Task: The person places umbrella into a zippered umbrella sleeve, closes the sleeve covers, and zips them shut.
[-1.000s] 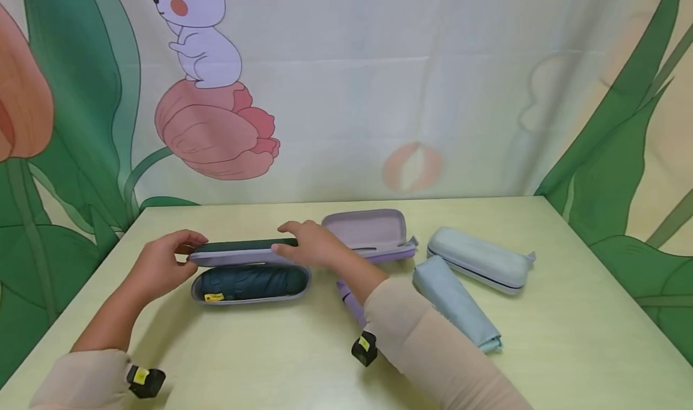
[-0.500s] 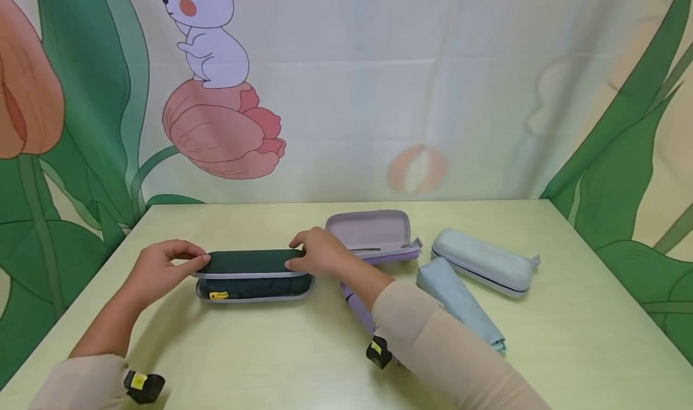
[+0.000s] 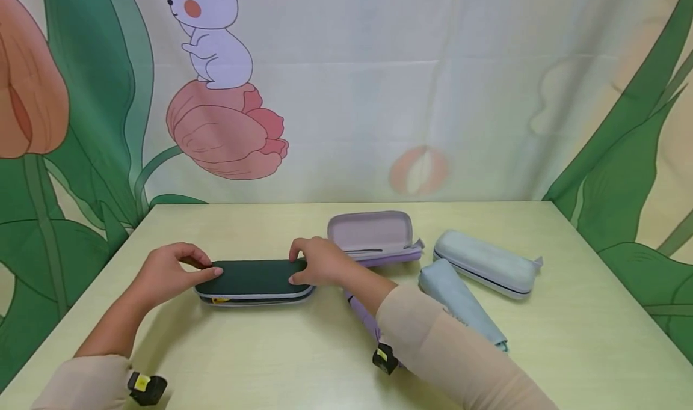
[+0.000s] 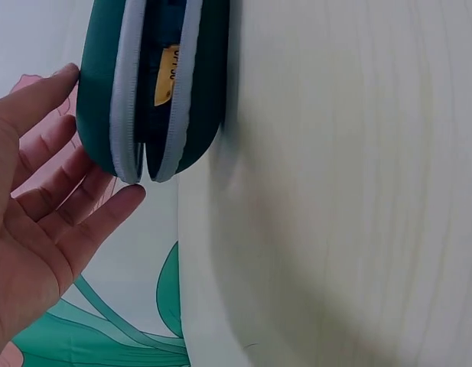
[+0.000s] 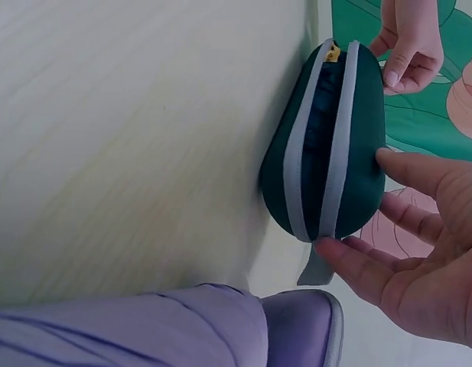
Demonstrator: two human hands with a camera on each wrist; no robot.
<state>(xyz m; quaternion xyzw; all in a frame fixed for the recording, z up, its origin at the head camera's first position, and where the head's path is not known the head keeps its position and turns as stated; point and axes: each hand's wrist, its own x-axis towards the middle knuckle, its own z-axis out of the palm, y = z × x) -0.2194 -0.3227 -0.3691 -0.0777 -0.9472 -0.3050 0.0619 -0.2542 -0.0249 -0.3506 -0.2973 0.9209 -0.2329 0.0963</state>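
Resting around the left end of a dark green case (image 3: 260, 272), the left hand (image 3: 165, 275) is touching the lid (image 5: 366, 122) with its fingers spread and mostly straight, while the right hand (image 3: 325, 263) is touching the same lid at the other end, its fingers extended and only gently bending. The case is sitting toward the left of the surface (image 3: 243, 356), and its lid is lying over the base with a narrow gap running along the near side between grey zipper edges (image 5: 339, 153). Through that gap a dark blue fabric bundle (image 5: 322, 115) is showing, and near its left end a yellow tag (image 4: 166, 76) is peeking out; its dark lettering is looking like UPF50, though it is too small to read with certainty. A grey pull tab (image 5: 317, 266) is hanging at the right end of the case. Farther back and to the right, a purple case (image 3: 370, 231) is lying open, and a purple bundle (image 3: 365, 320) is showing partly beneath the right sleeve (image 3: 433, 350). Beyond that sleeve, a light blue bundle (image 3: 460, 302) is lying at a slant beside a closed pale blue case (image 3: 484, 263), with a dark marking near the sleeve appearing too small to read. Two black wrist cameras (image 3: 147, 389) are bearing yellow stickers with illegible print, and a backdrop (image 3: 352, 97) is hanging behind the surface
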